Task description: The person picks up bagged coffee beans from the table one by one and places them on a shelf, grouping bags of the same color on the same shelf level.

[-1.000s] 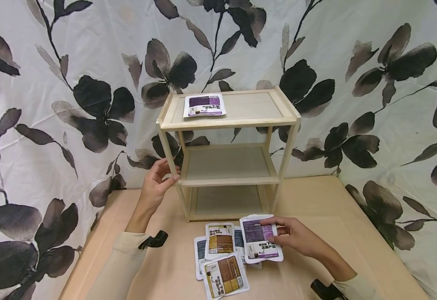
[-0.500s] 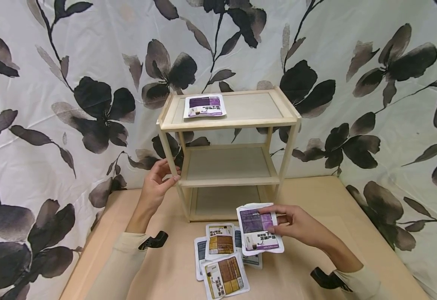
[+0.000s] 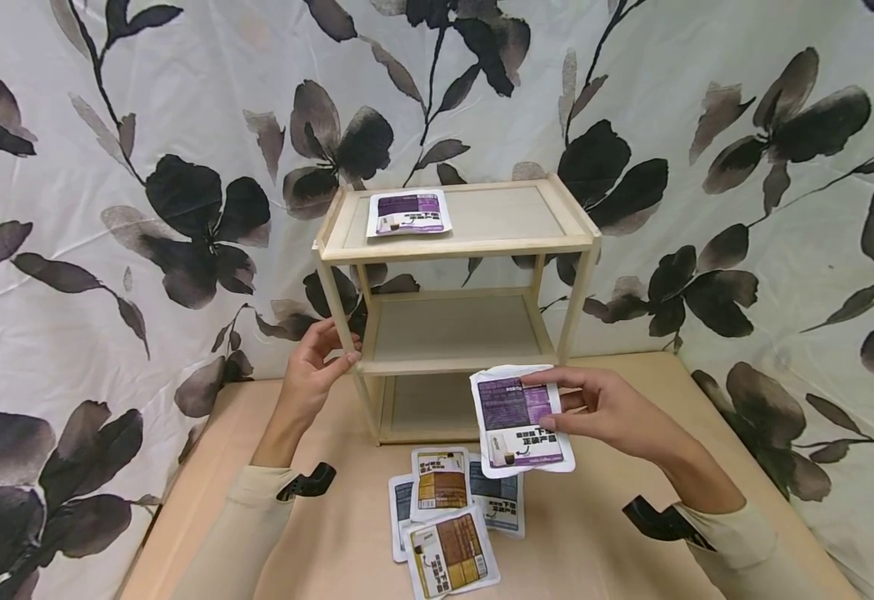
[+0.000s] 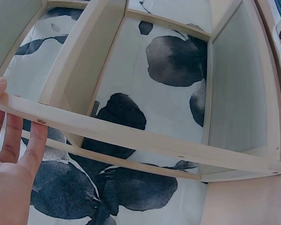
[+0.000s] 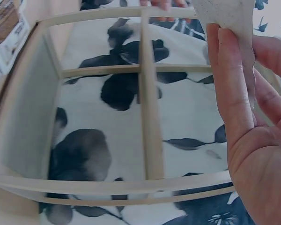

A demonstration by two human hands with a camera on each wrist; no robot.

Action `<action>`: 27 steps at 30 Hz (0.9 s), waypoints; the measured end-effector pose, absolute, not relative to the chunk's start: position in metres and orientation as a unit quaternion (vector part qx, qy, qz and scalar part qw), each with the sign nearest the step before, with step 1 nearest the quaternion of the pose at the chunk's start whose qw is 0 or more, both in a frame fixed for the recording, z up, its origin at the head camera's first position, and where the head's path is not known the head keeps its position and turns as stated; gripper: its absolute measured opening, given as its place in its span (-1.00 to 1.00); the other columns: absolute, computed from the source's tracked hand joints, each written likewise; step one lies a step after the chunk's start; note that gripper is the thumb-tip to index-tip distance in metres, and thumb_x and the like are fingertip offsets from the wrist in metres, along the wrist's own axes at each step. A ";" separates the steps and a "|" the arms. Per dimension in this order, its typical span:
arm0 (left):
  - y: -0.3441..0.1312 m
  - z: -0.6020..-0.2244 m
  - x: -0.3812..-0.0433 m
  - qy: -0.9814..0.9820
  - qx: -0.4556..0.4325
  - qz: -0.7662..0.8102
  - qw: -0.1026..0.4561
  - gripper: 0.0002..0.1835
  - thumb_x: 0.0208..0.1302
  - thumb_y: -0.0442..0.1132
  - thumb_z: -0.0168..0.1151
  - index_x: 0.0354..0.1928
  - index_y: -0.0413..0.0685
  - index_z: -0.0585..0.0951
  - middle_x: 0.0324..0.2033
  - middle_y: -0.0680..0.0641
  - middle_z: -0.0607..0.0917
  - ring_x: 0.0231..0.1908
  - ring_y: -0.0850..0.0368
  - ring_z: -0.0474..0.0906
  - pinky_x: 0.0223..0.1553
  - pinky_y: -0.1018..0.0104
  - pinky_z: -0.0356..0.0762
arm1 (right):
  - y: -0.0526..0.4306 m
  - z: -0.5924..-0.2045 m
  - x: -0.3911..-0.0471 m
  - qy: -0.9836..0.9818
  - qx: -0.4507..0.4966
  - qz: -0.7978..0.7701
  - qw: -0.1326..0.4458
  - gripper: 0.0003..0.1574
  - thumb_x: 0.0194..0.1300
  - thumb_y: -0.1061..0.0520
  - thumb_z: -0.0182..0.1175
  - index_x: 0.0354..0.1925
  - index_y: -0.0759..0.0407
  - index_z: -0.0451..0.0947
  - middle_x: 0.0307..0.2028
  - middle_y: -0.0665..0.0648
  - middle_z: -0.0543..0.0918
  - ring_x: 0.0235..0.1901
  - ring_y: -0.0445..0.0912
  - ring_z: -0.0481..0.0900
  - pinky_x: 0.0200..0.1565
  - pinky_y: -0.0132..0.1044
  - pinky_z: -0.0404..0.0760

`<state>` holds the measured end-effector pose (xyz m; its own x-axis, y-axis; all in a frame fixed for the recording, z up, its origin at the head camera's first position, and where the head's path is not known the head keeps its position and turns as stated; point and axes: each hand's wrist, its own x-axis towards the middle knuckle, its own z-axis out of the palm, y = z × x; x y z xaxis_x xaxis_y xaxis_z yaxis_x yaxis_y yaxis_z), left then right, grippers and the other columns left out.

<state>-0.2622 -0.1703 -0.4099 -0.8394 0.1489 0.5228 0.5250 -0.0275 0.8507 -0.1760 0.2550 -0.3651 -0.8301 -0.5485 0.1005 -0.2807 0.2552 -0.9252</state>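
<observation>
My right hand (image 3: 616, 412) pinches a flat white-and-purple sachet (image 3: 507, 421) at its right edge, thumb in front. The sachet is raised before the lowest tier of a three-tier wooden shelf rack (image 3: 459, 363). In the right wrist view its pale back (image 5: 225, 11) shows between the fingers. My left hand (image 3: 311, 367) grips the rack's front left post (image 4: 112, 136), the thumb on one side and fingers on the other. Another purple sachet (image 3: 410, 212) lies on the left of the top tier. Below the held one, two gold-brown sachets (image 3: 455, 552) overlap blue ones (image 3: 507, 500).
The rack stands at the back of a light tan tabletop (image 3: 594, 550). Behind it hangs a white cloth with dark flowers (image 3: 766, 208). Both wrists carry black camera mounts (image 3: 661, 523) over cream sleeves.
My right hand has lifted the purple sachet up and away from the pile, uncovering more of a blue sachet beneath. The left hand stays on the post.
</observation>
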 end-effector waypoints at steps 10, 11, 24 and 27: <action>-0.169 -0.411 -0.262 -0.677 -0.245 -0.679 0.139 -0.45 0.25 -0.60 0.29 0.27 -0.15 0.49 -0.10 0.01 0.68 -0.05 0.13 0.62 -0.07 0.38 0.64 | 0.247 -0.334 -0.171 0.805 -0.241 -0.536 0.087 -0.34 0.29 0.19 0.41 0.32 0.09 0.51 0.09 0.35 0.61 -0.17 0.05 0.76 -0.19 -0.18 0.76; -0.169 -0.410 -0.262 -0.677 -0.246 -0.680 0.139 -0.44 0.24 -0.60 0.29 0.27 -0.16 0.49 -0.10 0.01 0.67 -0.05 0.13 0.62 -0.07 0.38 0.64 | 0.246 -0.330 -0.170 0.805 -0.240 -0.536 0.085 -0.34 0.29 0.19 0.41 0.32 0.08 0.50 0.09 0.35 0.61 -0.16 0.05 0.76 -0.19 -0.18 0.76; -0.170 -0.409 -0.261 -0.680 -0.243 -0.677 0.141 -0.45 0.24 -0.58 0.32 0.26 -0.18 0.48 -0.09 0.03 0.68 -0.05 0.14 0.62 -0.08 0.38 0.64 | 0.244 -0.294 -0.171 0.793 -0.266 -0.545 0.055 -0.34 0.35 0.28 0.32 0.37 0.14 0.43 0.11 0.34 0.60 -0.14 0.06 0.77 -0.16 -0.18 0.75; -0.170 -0.409 -0.261 -0.680 -0.244 -0.677 0.140 -0.45 0.24 -0.58 0.32 0.26 -0.17 0.48 -0.09 0.03 0.68 -0.05 0.14 0.62 -0.08 0.38 0.63 | 0.244 -0.285 -0.173 0.791 -0.279 -0.543 0.038 -0.33 0.34 0.32 0.31 0.37 0.17 0.42 0.11 0.36 0.60 -0.14 0.06 0.78 -0.16 -0.18 0.75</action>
